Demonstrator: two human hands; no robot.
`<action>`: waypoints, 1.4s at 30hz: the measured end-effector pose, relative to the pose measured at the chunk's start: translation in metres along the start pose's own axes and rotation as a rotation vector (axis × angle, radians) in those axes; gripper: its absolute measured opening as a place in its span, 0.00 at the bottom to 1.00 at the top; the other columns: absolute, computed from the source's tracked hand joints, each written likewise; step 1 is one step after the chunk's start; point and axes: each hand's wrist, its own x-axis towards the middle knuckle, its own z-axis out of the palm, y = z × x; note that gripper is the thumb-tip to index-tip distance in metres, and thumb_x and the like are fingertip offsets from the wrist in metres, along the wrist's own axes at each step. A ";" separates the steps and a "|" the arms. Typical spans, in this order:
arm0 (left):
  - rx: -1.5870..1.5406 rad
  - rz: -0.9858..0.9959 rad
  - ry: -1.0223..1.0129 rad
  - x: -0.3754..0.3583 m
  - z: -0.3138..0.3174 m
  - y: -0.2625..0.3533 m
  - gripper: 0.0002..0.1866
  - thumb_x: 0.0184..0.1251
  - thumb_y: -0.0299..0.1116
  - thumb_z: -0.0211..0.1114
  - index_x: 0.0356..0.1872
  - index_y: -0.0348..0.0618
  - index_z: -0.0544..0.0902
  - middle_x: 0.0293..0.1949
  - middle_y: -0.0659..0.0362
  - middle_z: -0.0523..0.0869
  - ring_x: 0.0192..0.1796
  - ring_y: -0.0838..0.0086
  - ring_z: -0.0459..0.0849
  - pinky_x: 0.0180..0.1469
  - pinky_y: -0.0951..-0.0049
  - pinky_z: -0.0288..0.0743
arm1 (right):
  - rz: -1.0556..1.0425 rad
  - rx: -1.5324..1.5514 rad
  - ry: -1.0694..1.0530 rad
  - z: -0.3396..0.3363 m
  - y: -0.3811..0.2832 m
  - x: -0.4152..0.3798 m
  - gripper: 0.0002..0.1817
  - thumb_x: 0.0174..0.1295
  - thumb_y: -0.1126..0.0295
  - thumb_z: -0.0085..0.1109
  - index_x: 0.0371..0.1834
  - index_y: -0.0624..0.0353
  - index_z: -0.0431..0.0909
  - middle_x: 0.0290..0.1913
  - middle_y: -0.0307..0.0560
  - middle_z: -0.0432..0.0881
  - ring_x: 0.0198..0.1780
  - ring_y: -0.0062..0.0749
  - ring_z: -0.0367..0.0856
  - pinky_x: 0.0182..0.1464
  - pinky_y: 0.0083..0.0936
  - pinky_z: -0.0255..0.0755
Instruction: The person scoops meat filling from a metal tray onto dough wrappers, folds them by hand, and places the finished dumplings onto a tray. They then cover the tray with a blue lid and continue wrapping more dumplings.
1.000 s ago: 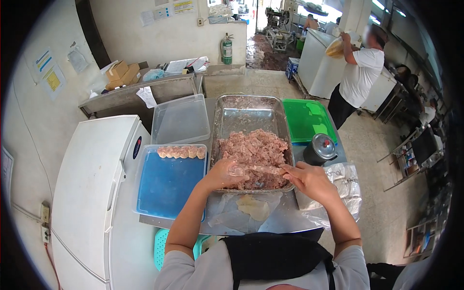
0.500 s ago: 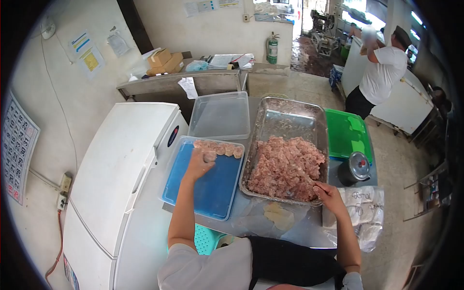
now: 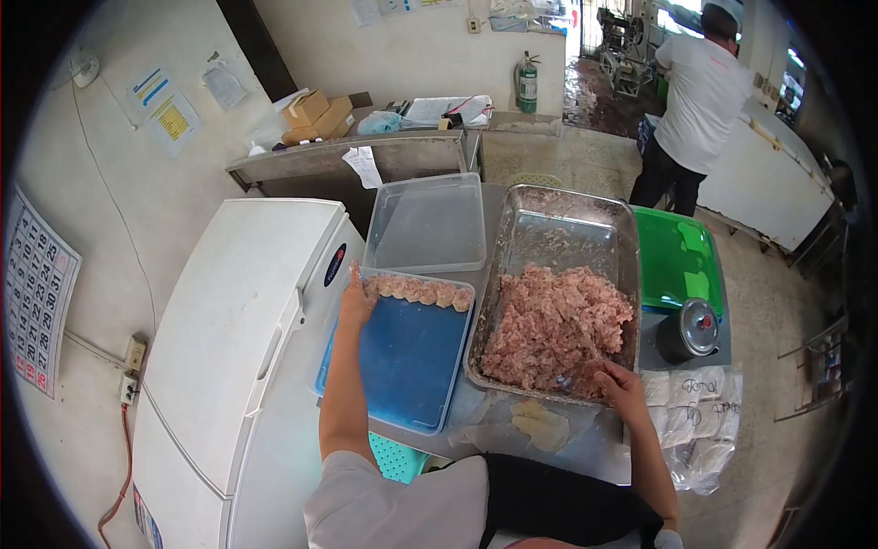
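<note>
My left hand [image 3: 355, 302] is at the far left corner of a clear-rimmed blue tray [image 3: 402, 366], a finger stretched out along the corner. Next to it, a row of round, pale-pink meat dumplings [image 3: 421, 291] lines the tray's far edge. My right hand [image 3: 622, 389] is closed around the end of a slim utensil [image 3: 588, 342], whose lower part lies against the ground meat; its exact kind is hard to make out. A mound of pink ground meat [image 3: 540, 320] fills the near part of a deep metal pan [image 3: 560, 229].
A clear plastic container [image 3: 426, 224] sits beyond the tray. Right of the pan are a green lid [image 3: 677, 261], a lidded metal pot [image 3: 688, 331] and bagged white packs [image 3: 690, 407]. A white freezer [image 3: 229, 339] stands at left. Another person [image 3: 695, 101] stands at the back right.
My left hand has moved off the dumplings to the tray's far left corner, its finger now extended. My right hand still grips the utensil. The other person has turned and shifted left.
</note>
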 end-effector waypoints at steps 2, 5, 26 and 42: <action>0.030 0.001 0.061 0.007 0.003 -0.004 0.43 0.61 0.34 0.66 0.75 0.49 0.51 0.49 0.41 0.83 0.50 0.48 0.83 0.53 0.56 0.76 | -0.014 -0.021 -0.018 0.001 -0.002 0.002 0.17 0.66 0.67 0.60 0.56 0.62 0.80 0.42 0.39 0.85 0.44 0.18 0.77 0.50 0.18 0.71; 0.063 -0.037 -0.005 0.013 0.002 -0.001 0.43 0.61 0.34 0.65 0.75 0.48 0.51 0.47 0.41 0.83 0.50 0.48 0.83 0.54 0.57 0.76 | 0.004 -0.233 -0.057 -0.011 -0.022 0.002 0.16 0.65 0.67 0.60 0.55 0.58 0.81 0.39 0.44 0.84 0.41 0.23 0.80 0.47 0.21 0.72; -0.244 1.077 -0.568 -0.277 0.138 0.185 0.13 0.59 0.36 0.67 0.44 0.44 0.84 0.46 0.53 0.83 0.52 0.58 0.79 0.56 0.60 0.73 | -0.553 -1.614 -0.049 -0.042 -0.079 -0.013 0.14 0.62 0.61 0.55 0.23 0.54 0.83 0.25 0.46 0.84 0.30 0.39 0.86 0.30 0.39 0.76; -0.542 0.753 -0.635 -0.286 0.154 0.207 0.10 0.63 0.35 0.64 0.41 0.42 0.84 0.49 0.48 0.81 0.55 0.50 0.77 0.59 0.58 0.70 | -0.273 -1.668 -0.295 -0.048 -0.056 -0.024 0.18 0.66 0.52 0.51 0.29 0.49 0.85 0.26 0.49 0.83 0.30 0.46 0.84 0.32 0.43 0.76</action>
